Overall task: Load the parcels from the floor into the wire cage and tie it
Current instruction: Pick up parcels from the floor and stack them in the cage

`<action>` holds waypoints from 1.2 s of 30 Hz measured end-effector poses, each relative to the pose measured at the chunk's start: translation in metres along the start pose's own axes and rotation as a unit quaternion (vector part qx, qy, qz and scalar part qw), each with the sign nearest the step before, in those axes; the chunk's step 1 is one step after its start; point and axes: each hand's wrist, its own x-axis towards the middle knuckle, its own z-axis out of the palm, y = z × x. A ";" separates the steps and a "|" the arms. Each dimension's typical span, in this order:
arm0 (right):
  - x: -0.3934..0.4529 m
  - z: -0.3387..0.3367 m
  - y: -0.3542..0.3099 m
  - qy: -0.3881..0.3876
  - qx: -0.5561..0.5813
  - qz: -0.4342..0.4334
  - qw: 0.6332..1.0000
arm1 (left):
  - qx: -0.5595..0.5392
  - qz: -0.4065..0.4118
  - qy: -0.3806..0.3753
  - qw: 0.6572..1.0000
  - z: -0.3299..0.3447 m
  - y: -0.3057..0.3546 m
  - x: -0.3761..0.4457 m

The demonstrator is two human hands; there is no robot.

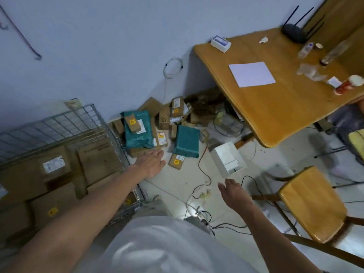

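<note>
1. Pale floor (177,186) by the wall holds the parcels (157,127), heaped right of the wire cage (65,123).
2. Your left hand (152,164) and right hand (232,191) reach out, fingers straight, empty.
3. You're mid-loading; grip a parcel next.

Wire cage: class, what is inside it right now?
The wire cage holds several brown cardboard boxes, one with a white label, another with a small yellow sticker. Anything beneath them is covered, and the left forearm hides the cage's near corner.
</note>
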 end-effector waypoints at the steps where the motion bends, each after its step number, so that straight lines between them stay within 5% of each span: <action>1: 0.006 -0.011 -0.001 0.001 0.006 0.002 1.000 | -0.016 -0.001 0.000 1.000 -0.005 -0.003 0.010; 21: 0.321 -0.167 0.012 -0.062 0.070 -0.131 0.987 | -0.001 -0.111 -0.005 0.994 -0.142 0.013 0.173; 36: 0.528 -0.097 0.049 -0.169 0.094 -0.019 0.981 | -0.037 -0.096 -0.096 0.990 -0.067 0.033 0.440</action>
